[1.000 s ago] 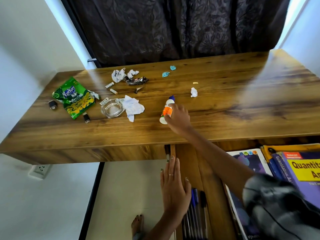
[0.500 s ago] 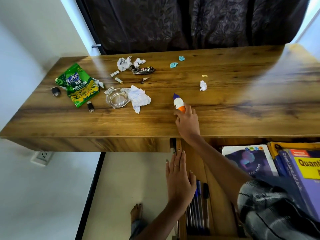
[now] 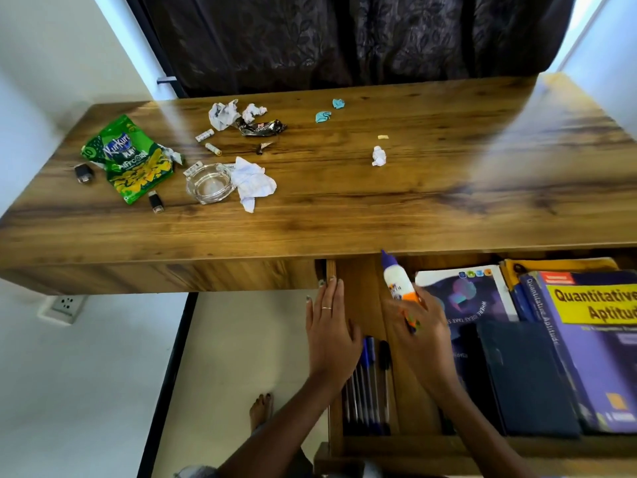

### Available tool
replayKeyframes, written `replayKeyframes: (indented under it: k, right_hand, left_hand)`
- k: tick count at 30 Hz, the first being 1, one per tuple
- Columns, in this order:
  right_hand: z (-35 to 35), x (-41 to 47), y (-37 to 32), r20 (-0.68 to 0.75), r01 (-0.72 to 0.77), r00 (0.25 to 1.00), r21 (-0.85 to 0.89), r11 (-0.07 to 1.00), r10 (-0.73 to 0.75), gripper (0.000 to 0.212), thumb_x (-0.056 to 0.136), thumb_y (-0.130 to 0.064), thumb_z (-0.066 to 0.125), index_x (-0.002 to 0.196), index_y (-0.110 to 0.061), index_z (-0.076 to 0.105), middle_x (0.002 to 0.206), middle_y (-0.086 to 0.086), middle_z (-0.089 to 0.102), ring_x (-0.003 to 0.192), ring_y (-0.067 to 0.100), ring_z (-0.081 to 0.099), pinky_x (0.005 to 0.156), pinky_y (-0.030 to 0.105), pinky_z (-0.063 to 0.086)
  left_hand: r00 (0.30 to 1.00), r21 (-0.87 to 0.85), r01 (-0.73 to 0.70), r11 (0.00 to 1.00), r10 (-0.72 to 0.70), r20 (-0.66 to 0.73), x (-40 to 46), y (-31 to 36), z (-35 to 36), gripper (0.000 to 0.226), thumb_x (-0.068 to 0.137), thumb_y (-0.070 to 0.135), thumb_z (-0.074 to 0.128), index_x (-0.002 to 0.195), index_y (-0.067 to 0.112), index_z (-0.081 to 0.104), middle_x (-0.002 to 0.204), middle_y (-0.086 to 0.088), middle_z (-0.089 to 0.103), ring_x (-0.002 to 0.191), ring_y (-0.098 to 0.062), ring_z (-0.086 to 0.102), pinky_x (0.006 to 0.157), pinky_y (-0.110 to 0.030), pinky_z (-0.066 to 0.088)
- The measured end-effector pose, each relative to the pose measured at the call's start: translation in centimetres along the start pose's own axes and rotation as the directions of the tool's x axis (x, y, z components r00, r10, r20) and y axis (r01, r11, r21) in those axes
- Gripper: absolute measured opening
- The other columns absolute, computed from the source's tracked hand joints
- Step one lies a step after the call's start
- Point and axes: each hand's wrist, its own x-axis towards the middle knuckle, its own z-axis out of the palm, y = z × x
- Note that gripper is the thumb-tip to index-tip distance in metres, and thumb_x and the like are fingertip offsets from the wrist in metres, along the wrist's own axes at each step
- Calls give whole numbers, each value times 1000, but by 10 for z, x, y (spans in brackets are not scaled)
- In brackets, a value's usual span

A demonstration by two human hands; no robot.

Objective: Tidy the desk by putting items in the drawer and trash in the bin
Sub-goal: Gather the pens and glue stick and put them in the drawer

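Note:
My right hand point(image 3: 422, 336) grips a white glue bottle point(image 3: 396, 281) with a purple tip and orange label, held over the open wooden drawer point(image 3: 358, 298) below the desk's front edge. My left hand point(image 3: 331, 329) lies flat with straight fingers on the drawer's left side wall. On the wooden desk point(image 3: 344, 219) lie a green snack bag point(image 3: 132, 160), crumpled white papers point(image 3: 253, 182), a dark wrapper point(image 3: 262, 126), a small paper ball point(image 3: 378, 155) and blue scraps point(image 3: 323, 116).
A glass ashtray point(image 3: 210, 183), two small black gadgets point(image 3: 83, 173) and short white sticks point(image 3: 204, 135) sit on the desk's left part. In the drawer lie several pens point(image 3: 368, 384) and books point(image 3: 586, 339). A wall socket point(image 3: 63, 307) is low on the left; a bare foot point(image 3: 261, 408) is on the floor.
My right hand lifted the glue bottle off the desk and carried it back toward me, over the open drawer. My left hand stayed on the drawer's left side.

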Motion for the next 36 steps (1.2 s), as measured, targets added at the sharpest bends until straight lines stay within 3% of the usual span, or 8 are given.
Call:
replayKeyframes:
  k: [6, 9, 13, 16, 19, 22, 27, 36]
  right_hand:
    - [-15, -59, 38, 153, -180, 966, -186, 966, 209, 33, 80, -3, 68, 111, -14, 67, 134, 12, 49, 120, 29, 48, 94, 45, 50]
    - [-15, -54, 41, 216, -127, 956, -304, 944, 198, 33, 81, -5, 67, 111, -19, 67, 133, 13, 50, 119, 32, 49, 96, 45, 48]
    - [-18, -57, 33, 378, -83, 878, -483, 872, 293, 33, 92, -20, 55, 124, -24, 56, 145, 7, 28, 123, 25, 43, 103, 31, 42]
    - [-21, -64, 28, 437, -39, 832, -569, 821, 342, 34, 94, -24, 51, 127, -29, 50, 146, 5, 22, 122, 22, 43, 98, 34, 47]
    - [-24, -68, 22, 459, 28, 814, -643, 765, 356, 34, 96, -32, 47, 130, -31, 47, 144, 5, 28, 121, 22, 45, 93, 33, 49]
    - [-26, -68, 21, 446, 66, 836, -658, 750, 318, 39, 95, -33, 46, 134, -32, 41, 141, 3, 35, 118, 20, 47, 88, 31, 50]
    - [-23, -59, 26, 367, -20, 887, -577, 817, 281, 53, 93, -26, 51, 140, -25, 26, 137, 4, 39, 111, 19, 52, 83, 29, 53]
    - [-25, -59, 32, 360, -103, 860, -570, 815, 360, 57, 92, -25, 54, 140, -22, 23, 124, 7, 54, 103, 19, 60, 79, 27, 53]
  left_hand:
    - [999, 42, -26, 999, 28, -37, -2, 0, -1, 62, 87, 27, 40, 146, 10, 30, 152, -5, 32, 143, -19, 25, 116, -41, 19]
    - [999, 57, -23, 998, 25, -35, -2, 1, -1, 62, 87, 24, 45, 145, 10, 32, 151, -6, 34, 142, -20, 27, 115, -40, 16]
    - [999, 57, -17, 998, 20, -43, -2, 2, -2, 65, 84, 16, 58, 144, 8, 36, 150, -7, 37, 140, -22, 30, 115, -40, 17]
    - [998, 60, -21, 998, 25, -50, -2, 3, -2, 65, 83, 15, 60, 143, 7, 37, 148, -8, 39, 139, -23, 33, 114, -42, 20]
    - [998, 68, -29, 997, 33, -56, -2, 3, -2, 63, 82, 14, 60, 141, 6, 40, 147, -9, 41, 138, -24, 35, 114, -42, 23]
    - [998, 68, -31, 997, 35, -50, -2, 3, -2, 62, 82, 15, 58, 141, 6, 40, 147, -9, 41, 138, -25, 35, 113, -42, 23]
    - [997, 72, -38, 997, 42, -59, -2, 2, -2, 59, 83, 18, 52, 139, 6, 42, 146, -10, 42, 137, -25, 36, 112, -42, 21]
    - [998, 75, -48, 996, 52, -45, -1, 2, -2, 60, 81, 13, 62, 138, 5, 44, 145, -11, 42, 137, -27, 37, 112, -43, 24]
